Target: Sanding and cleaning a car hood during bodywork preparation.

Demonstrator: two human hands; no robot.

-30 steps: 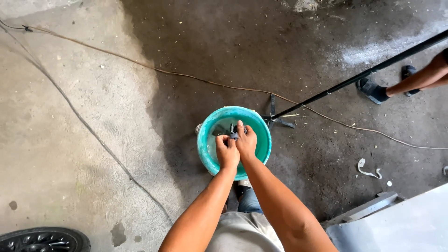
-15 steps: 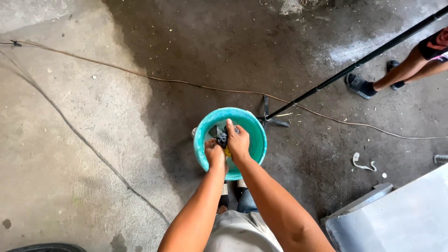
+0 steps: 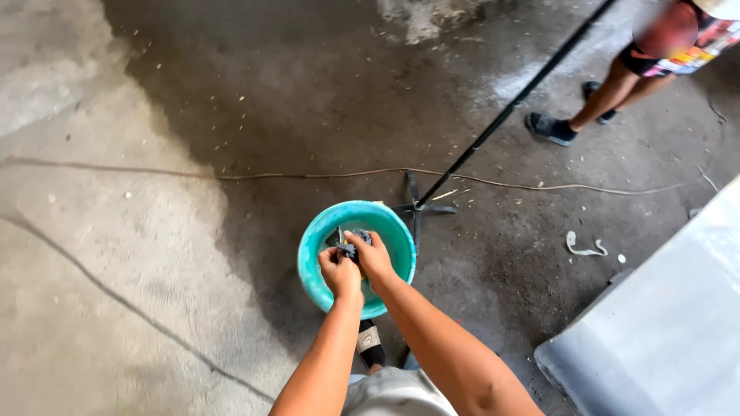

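both hands meet over a teal bucket (image 3: pixel 320 281) that stands on the concrete floor (image 3: pixel 139 254). the left hand (image 3: pixel 339 271) and the right hand (image 3: pixel 374 258) are curled tight around a small dark wad (image 3: pixel 352 248), pressed between them just above the bucket's mouth; what the wad is cannot be told. a black pole (image 3: pixel 509 108) slants up from a small cross-shaped foot (image 3: pixel 416 206) just beyond the bucket. a thin cord (image 3: pixel 308 173) runs across the floor behind. a pale scrap (image 3: pixel 582 248) lies to the right, near a grey sheet (image 3: pixel 663 323). another person's legs (image 3: pixel 617 92) stand far right.
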